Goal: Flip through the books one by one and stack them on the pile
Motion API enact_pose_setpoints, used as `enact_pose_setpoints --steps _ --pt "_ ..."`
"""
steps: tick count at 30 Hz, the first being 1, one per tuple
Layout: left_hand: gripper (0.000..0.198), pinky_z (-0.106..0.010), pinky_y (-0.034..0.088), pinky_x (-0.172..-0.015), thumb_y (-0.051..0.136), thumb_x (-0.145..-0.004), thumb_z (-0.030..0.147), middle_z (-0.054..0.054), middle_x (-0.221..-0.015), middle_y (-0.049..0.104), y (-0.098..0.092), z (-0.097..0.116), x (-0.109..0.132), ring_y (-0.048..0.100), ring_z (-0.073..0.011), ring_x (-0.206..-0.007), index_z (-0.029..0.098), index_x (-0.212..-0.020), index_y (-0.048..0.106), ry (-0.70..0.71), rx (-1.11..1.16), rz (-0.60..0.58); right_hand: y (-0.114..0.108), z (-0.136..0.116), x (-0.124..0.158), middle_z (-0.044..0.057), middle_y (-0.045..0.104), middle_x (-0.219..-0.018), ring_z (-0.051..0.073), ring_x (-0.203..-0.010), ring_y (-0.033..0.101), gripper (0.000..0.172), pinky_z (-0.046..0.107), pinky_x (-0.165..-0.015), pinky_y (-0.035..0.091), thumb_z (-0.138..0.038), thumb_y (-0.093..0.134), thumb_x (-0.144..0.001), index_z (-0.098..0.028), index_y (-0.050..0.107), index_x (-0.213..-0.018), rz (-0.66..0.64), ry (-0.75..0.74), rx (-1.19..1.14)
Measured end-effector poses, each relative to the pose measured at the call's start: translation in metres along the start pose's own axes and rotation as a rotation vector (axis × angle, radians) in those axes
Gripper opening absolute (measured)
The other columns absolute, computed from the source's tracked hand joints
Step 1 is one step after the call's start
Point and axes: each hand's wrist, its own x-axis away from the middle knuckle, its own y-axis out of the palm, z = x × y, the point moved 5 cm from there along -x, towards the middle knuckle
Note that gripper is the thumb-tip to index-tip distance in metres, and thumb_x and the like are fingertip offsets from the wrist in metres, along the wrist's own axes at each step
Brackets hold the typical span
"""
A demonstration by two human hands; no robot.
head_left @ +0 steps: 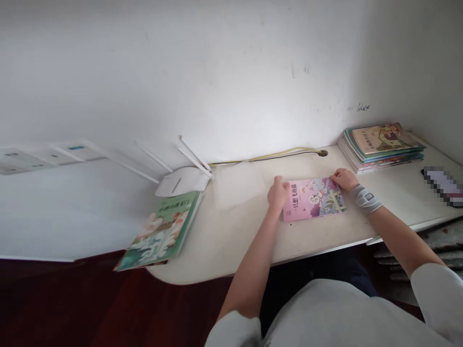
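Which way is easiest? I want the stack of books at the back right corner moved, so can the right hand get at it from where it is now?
Probably yes. The right hand rests on the pink book, and the bare desk between it and the stack of books holds nothing in the way.

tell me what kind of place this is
Likely a home study corner: a white desk against a wall, a stack of picture books, a wifi router, and a pink book under both hands.

Green flower-cover paperback book (161, 233) overhangs the white bench (231, 241) front-left edge, just beside a white plastic router (183, 180) with thin antennas. Stack of colourful thin books (383, 146) sits in the far right corner; yellow cable (275, 155) runs along the wall.
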Motion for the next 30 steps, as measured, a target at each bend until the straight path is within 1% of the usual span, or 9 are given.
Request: enact_pose_setpoints --steps 4,9,15,18,21,24,26,28,30 --pt "0.031 -0.041 0.038 -0.094 0.046 -0.084 0.021 -0.013 -0.117 0.055 0.003 0.009 0.004 0.05 -0.0272 -0.112 0.02 -0.113 0.056 0.132 -0.242 0.011 0.002 -0.001 0.005 0.011 0.069 -0.094 0.023 -0.089 0.064 0.03 0.032 -0.074 0.046 -0.043 0.05 -0.083 -0.018 0.065 -0.092 0.002 0.057 0.14" --pt "0.033 -0.036 0.041 -0.088 0.034 -0.088 0.015 -0.01 -0.103 0.06 0.014 0.016 0.009 0.049 -0.0247 -0.105 0.021 -0.098 0.064 0.279 -0.433 -0.061 0.008 -0.011 0.014 0.019 0.068 -0.097 0.028 -0.091 0.065 0.035 0.039 -0.074 0.047 -0.032 0.033 -0.091 -0.015 0.059 -0.109 0.026 0.086 0.288" --pt "0.035 -0.037 0.041 -0.086 0.032 -0.087 0.01 -0.012 -0.105 0.059 0.018 0.022 0.022 0.048 -0.0255 -0.101 0.019 -0.102 0.062 0.373 -0.579 -0.082 -0.002 -0.024 0.029 0.022 0.067 -0.096 0.029 -0.095 0.065 0.035 0.039 -0.075 0.047 -0.017 0.03 -0.089 -0.013 0.055 -0.113 0.046 0.063 0.387" --pt "0.034 -0.037 0.041 -0.084 0.033 -0.086 0.008 -0.013 -0.101 0.058 0.018 0.028 0.041 0.049 -0.0251 -0.097 0.018 -0.1 0.062 0.425 -0.628 -0.102 -0.019 -0.014 0.061 0.018 0.069 -0.09 0.029 -0.089 0.067 0.031 0.039 -0.071 0.049 -0.022 0.034 -0.09 -0.016 0.056 -0.11 0.031 0.078 0.409" --pt "0.029 -0.036 0.042 -0.081 0.037 -0.085 0.008 -0.012 -0.1 0.058 0.02 0.036 0.071 0.05 -0.0248 -0.093 0.017 -0.097 0.062 0.493 -0.653 -0.134 -0.034 0.019 0.118 0.015 0.07 -0.082 0.03 -0.08 0.068 0.035 0.041 -0.068 0.05 -0.04 0.03 -0.092 -0.022 0.061 -0.093 0.029 0.118 0.404" --pt "0.028 -0.036 0.044 -0.078 0.039 -0.084 0.008 -0.011 -0.098 0.059 0.024 0.046 0.101 0.051 -0.025 -0.091 0.016 -0.098 0.061 0.556 -0.692 -0.153 -0.038 0.069 0.184 0.012 0.066 -0.069 0.032 -0.074 0.068 0.043 0.047 -0.066 0.051 -0.056 0.027 -0.088 -0.029 0.057 -0.07 0.061 0.204 0.296" --pt "0.03 -0.036 0.045 -0.076 0.039 -0.083 0.005 -0.011 -0.097 0.059 0.03 0.054 0.118 0.053 -0.0249 -0.089 0.016 -0.1 0.061 0.585 -0.718 -0.161 -0.033 0.101 0.219 0.01 0.064 -0.063 0.032 -0.069 0.067 0.036 0.052 -0.065 0.052 -0.06 0.039 -0.08 -0.033 0.053 -0.061 0.101 0.34 0.125" --pt "0.029 -0.037 0.046 -0.075 0.04 -0.083 0.007 -0.011 -0.097 0.059 0.038 0.062 0.133 0.054 -0.0247 -0.089 0.017 -0.1 0.061 0.62 -0.702 -0.179 -0.016 0.117 0.241 0.008 0.065 -0.066 0.029 -0.067 0.068 0.023 0.05 -0.063 0.055 -0.057 0.049 -0.076 -0.036 0.057 -0.068 0.035 0.4 -0.281" --pt "0.025 -0.037 0.048 -0.076 0.042 -0.085 0.013 -0.011 -0.098 0.059 0.048 0.068 0.145 0.055 -0.0245 -0.089 0.019 -0.101 0.061 0.667 -0.638 -0.206 -0.003 0.118 0.25 0.004 0.067 -0.072 0.027 -0.068 0.069 0.02 0.045 -0.059 0.057 -0.056 0.051 -0.075 -0.038 0.06 -0.078 -0.008 0.428 -0.678"
